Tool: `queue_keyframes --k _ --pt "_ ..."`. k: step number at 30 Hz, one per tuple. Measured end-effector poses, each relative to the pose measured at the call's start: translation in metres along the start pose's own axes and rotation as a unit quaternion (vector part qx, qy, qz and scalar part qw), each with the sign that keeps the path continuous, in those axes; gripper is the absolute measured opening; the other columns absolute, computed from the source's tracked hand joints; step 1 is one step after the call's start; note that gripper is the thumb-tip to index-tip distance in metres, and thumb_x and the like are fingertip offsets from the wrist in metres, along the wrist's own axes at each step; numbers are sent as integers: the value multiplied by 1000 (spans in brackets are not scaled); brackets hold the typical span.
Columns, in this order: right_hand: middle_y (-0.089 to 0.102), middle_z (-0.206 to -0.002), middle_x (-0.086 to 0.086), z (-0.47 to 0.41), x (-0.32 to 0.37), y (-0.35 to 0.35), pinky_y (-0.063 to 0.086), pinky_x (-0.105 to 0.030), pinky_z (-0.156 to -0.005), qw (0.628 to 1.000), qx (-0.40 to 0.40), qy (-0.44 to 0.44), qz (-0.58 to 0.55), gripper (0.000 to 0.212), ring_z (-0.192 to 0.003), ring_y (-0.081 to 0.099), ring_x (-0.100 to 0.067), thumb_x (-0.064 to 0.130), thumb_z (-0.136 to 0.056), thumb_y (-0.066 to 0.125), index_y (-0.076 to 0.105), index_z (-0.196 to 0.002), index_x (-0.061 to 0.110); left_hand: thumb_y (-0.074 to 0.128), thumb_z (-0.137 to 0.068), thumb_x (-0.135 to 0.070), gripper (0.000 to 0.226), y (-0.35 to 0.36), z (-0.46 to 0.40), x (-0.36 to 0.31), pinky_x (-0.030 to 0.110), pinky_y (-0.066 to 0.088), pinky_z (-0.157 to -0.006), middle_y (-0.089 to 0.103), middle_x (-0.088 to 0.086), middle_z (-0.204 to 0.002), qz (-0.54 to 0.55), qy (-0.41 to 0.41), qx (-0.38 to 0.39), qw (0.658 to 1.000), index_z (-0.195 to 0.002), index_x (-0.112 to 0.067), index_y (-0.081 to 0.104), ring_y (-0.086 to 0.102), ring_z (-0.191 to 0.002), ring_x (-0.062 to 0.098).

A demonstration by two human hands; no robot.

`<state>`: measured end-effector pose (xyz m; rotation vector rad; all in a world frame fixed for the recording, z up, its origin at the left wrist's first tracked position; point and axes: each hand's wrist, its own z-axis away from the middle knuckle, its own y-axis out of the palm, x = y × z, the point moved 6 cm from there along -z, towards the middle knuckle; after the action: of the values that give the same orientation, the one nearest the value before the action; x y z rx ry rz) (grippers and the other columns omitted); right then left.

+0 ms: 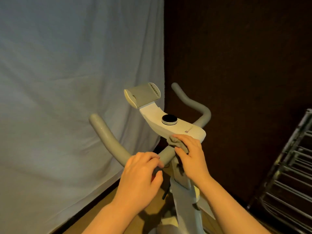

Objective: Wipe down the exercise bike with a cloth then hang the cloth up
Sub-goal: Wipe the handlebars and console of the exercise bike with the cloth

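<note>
Right hand [190,155] fingers, seemingly curled, on cloth [177,143]

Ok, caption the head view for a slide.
Right hand presses a grey cloth under the bike console; left hand steadies the handlebar.

Sheet [67,81] hangs left of the bike [172,122]; perhaps a rack [290,166] stands right.

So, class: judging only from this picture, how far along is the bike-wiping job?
Nothing can be confirmed as already cleaned. In hand: the right hand presses the cloth against the near edge of the white console, while the left hand holds the handlebar near the stem. Left: the rest of the bike, then hanging the cloth up, perhaps on the rack at right.
</note>
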<state>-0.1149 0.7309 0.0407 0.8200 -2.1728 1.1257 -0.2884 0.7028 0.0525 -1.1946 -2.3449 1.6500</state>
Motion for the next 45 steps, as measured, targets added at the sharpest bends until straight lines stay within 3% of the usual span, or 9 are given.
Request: queue_keyframes --k 5,9,14,20,25,28,34,39,45 --pt "54 -127 15 24 20 18 32 -18 -104 994 -94 29 54 36 -122 34 -2 9 -93 56 61 -124 27 57 -89 -33 14 -4 -3 6 15 21 -91 50 -26 -115 23 52 34 998 -101 -37 63 38 -109 -5" --pt "54 -125 17 10 4 4 35 -17 -97 995 -76 33 61 31 -118 38 -1 18 -97 55 58 -125 31 54 -92 -34 14 -7 -5 11 7 14 -96 48 -28 -118 38 94 54 993 -102 -38 63 30 -107 -11" --pt "49 -132 17 34 14 23 37 -14 -94 985 -149 81 44 35 -117 39 -5 24 -98 52 55 -133 28 48 -94 -39 16 -7 -6 17 6 11 -95 43 -30 -121 56 121 76 988 -106 -42 59 23 -107 -14" --pt "57 -114 11 30 10 8 38 0 -80 941 -275 189 -55 25 -103 53 1 19 -94 61 62 -118 26 45 -96 -41 22 -10 -8 21 10 11 -96 38 -33 -127 67 142 101 982 -116 -45 54 22 -113 -15" --pt "60 -114 11 28 6 12 49 -23 -90 926 -282 234 -89 29 -107 57 -6 19 -91 65 62 -118 26 49 -94 -37 25 -11 -12 22 11 19 -92 48 -29 -121 92 152 88 980 -119 -42 54 34 -109 -10" --pt "62 -107 12 34 10 14 48 -17 -80 912 -302 258 -103 27 -103 59 -7 21 -89 67 59 -114 28 51 -94 -33 26 -10 -17 21 13 21 -88 53 -26 -115 95 144 72 982 -119 -38 56 36 -101 -9" --pt "62 -113 12 18 17 8 46 -25 -84 969 -184 165 14 26 -108 54 -10 23 -91 65 64 -116 29 57 -92 -25 23 -5 -19 22 16 26 -83 59 -21 -107 101 104 35 989 -114 -33 63 40 -93 -6" --pt "58 -120 6 4 26 12 41 -22 -83 977 -59 90 182 29 -112 45 -10 29 -95 57 61 -123 32 59 -92 -20 21 -4 -17 24 19 27 -81 62 -21 -100 94 69 3 993 -107 -32 67 45 -88 -2" --pt "62 -108 -4 -34 30 12 50 -41 -79 952 103 56 283 23 -105 51 -22 26 -95 55 64 -116 30 63 -88 -11 22 3 -13 19 22 29 -76 63 -15 -94 60 26 -42 997 -101 -28 69 50 -84 7"
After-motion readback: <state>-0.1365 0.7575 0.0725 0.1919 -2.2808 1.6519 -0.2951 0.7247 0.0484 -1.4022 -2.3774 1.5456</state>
